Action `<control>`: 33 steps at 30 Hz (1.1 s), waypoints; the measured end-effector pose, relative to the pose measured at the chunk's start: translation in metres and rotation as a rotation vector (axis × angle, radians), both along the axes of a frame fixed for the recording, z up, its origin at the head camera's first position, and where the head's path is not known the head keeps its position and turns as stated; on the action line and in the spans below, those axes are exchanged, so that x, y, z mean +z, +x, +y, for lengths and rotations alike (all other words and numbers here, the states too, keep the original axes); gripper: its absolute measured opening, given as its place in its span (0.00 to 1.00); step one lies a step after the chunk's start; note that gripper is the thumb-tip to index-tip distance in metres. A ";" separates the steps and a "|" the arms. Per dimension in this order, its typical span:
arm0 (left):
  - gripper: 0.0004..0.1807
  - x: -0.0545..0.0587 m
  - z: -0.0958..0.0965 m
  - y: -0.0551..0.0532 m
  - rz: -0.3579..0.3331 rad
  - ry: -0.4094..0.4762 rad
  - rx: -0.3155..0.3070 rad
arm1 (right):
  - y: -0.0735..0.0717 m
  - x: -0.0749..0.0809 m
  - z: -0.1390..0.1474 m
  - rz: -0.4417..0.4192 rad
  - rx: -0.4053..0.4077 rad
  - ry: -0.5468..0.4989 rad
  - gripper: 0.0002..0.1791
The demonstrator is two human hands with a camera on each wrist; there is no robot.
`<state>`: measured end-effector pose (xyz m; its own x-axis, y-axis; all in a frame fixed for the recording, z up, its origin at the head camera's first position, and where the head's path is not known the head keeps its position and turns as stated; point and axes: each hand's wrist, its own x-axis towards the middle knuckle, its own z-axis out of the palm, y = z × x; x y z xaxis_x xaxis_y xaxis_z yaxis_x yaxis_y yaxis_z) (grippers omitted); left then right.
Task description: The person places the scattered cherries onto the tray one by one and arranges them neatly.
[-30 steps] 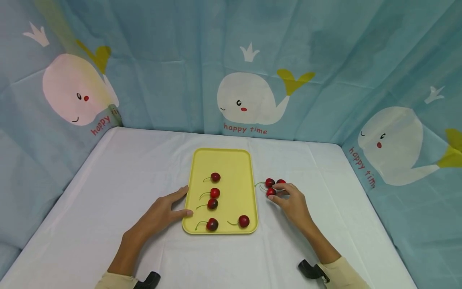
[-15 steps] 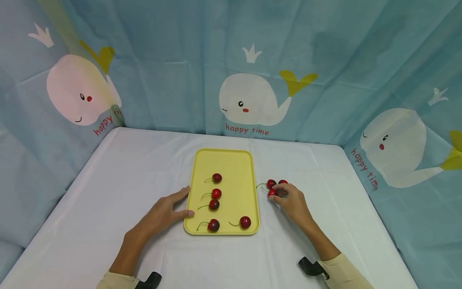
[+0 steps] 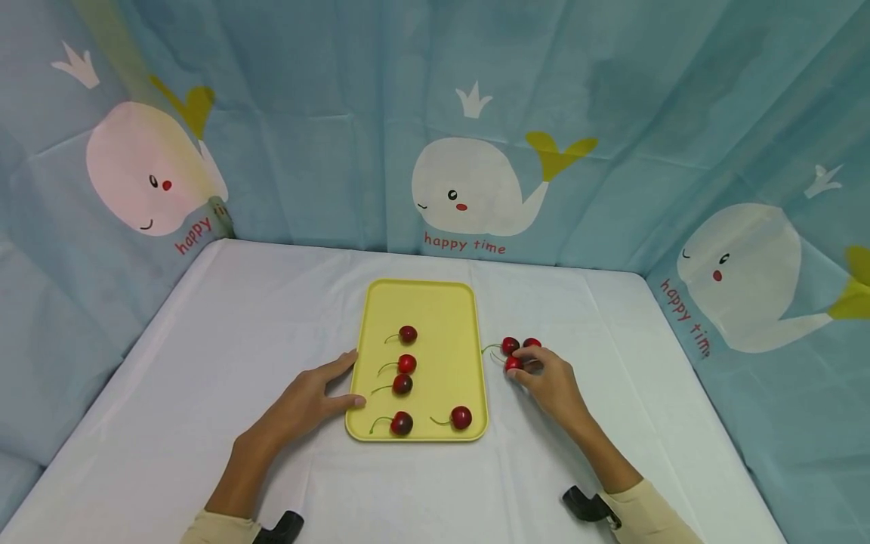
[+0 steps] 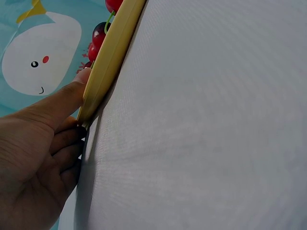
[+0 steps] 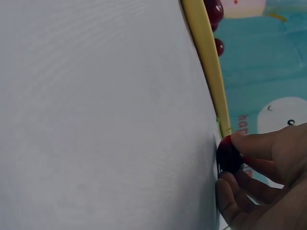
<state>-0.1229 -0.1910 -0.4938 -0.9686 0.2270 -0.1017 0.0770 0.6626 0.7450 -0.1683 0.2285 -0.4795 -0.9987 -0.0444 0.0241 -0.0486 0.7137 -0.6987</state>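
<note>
In the head view a yellow tray (image 3: 442,317) lies on the white cloth, with several dark red cherries (image 3: 406,364) on it, stems pointing left. My left hand (image 3: 306,400) holds the tray's left rim; the left wrist view shows the thumb over the rim (image 4: 108,62) and the other fingers curled against its side. To the right of the tray, my right hand (image 3: 553,381) pinches a cherry (image 5: 229,154) between thumb and fingers, low at the cloth. Two more cherries lie just beyond those fingertips, a dark one (image 3: 510,346) and a redder one (image 3: 532,343) partly hidden.
A white cloth (image 3: 272,302) covers the table. Blue curtains (image 3: 306,174) printed with whales stand along the back and both sides. Black camera mounts (image 3: 586,505) sit at both wrists.
The whole view shifts slightly between frames. Both hands stay in place, the right still on the cherry and the left still on the tray rim.
</note>
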 end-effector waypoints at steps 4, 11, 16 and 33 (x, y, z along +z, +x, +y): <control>0.54 0.000 0.000 0.000 -0.002 -0.002 0.000 | 0.003 -0.002 0.000 0.018 -0.002 -0.012 0.18; 0.54 0.001 0.000 0.000 -0.004 -0.007 0.004 | 0.006 -0.002 -0.001 0.035 0.004 -0.030 0.18; 0.54 0.000 0.000 0.000 -0.004 -0.009 0.007 | 0.007 0.000 -0.003 0.044 0.021 -0.064 0.19; 0.53 0.000 0.000 0.000 -0.003 -0.014 -0.002 | 0.014 0.003 -0.011 0.139 0.125 -0.115 0.19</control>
<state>-0.1234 -0.1907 -0.4935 -0.9679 0.2271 -0.1080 0.0757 0.6725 0.7362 -0.1543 0.2178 -0.4769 -0.9724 -0.1563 0.1731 -0.2329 0.6118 -0.7560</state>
